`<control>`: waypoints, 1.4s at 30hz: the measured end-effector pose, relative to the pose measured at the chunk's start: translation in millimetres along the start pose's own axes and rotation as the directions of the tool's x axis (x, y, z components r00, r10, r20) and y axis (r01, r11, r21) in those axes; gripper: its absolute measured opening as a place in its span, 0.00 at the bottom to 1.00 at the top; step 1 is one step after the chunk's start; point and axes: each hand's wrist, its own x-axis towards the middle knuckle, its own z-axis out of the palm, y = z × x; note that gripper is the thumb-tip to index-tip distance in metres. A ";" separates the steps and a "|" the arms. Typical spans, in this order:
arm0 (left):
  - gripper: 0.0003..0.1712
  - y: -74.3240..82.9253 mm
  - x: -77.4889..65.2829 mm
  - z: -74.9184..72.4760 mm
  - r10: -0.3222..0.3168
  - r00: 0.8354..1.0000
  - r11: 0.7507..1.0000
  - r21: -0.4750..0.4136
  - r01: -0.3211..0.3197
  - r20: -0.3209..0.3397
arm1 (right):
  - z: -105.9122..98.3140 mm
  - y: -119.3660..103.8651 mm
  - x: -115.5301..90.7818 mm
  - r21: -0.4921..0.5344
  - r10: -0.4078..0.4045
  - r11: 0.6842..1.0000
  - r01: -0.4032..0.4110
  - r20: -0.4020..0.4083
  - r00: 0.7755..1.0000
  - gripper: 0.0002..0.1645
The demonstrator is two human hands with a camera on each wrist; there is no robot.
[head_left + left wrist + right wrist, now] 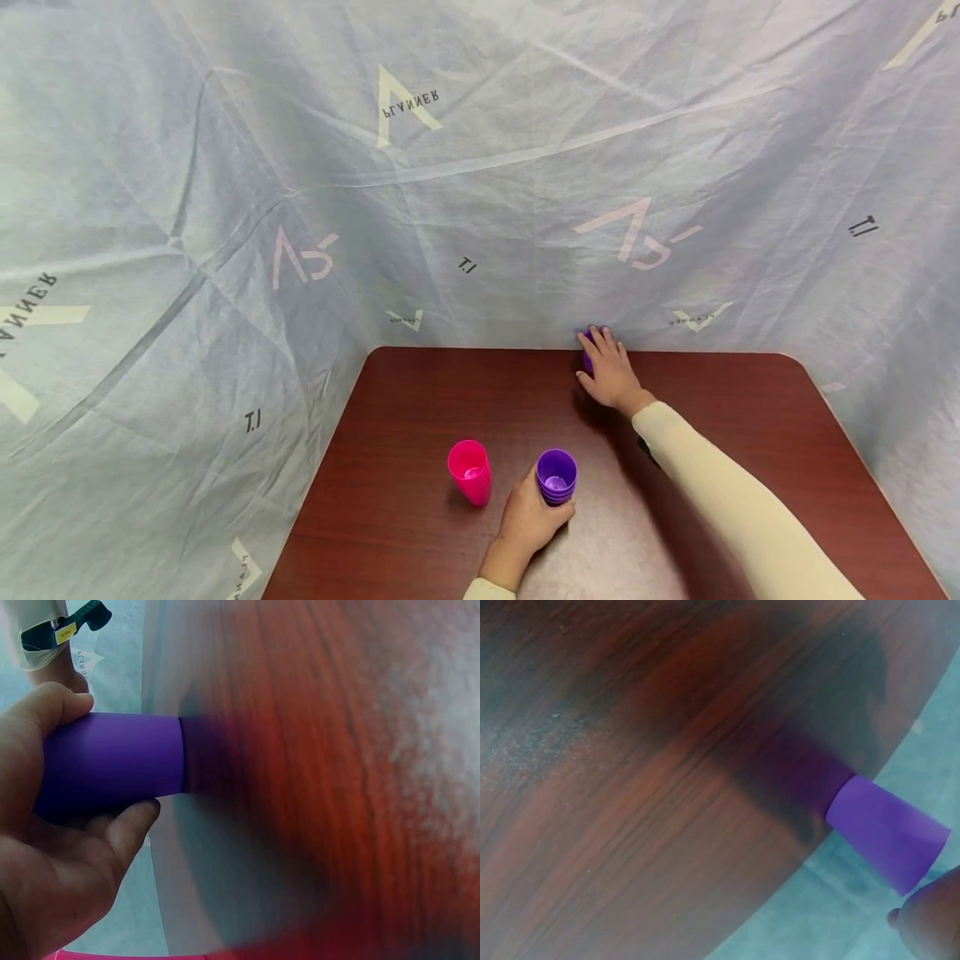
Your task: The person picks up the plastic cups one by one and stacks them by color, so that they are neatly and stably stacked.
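My left hand (527, 521) grips a stack of purple cups (557, 479), nested with mouths up, near the front middle of the table. In the left wrist view, thumb and fingers wrap the purple outer cup (120, 761) from both sides, its base right at the tabletop. At the far edge, my right hand (611, 375) reaches over a single purple cup (889, 834), fingers spread and fairly straight. The right wrist view shows that cup upright on the table, with a fingertip close to its wider rim. The hand covers much of the cup in the head view.
A stack of pink cups (471, 473) stands just left of my left hand. The reddish-brown wooden table (420, 392) has rounded far corners. Grey printed cloth (525, 233) hangs behind it and along both sides, close to the far edge.
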 end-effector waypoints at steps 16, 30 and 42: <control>0.35 1.2 -1.0 -0.6 -0.023 0.999 1.000 -0.010 0.023 0.026 | 6.3 5.4 8.8 -0.049 0.047 0.998 -0.044 0.056 0.997 0.52; 0.33 2.8 0.7 -1.2 -0.024 1.000 1.000 0.000 0.024 0.015 | 13.6 4.6 5.0 -0.048 0.017 0.999 -0.017 -0.009 1.000 0.40; 0.33 2.3 0.5 -1.2 -0.007 1.000 1.000 -0.004 0.007 0.022 | 18.1 4.3 -0.4 0.042 0.017 0.999 -0.012 -0.118 0.993 0.36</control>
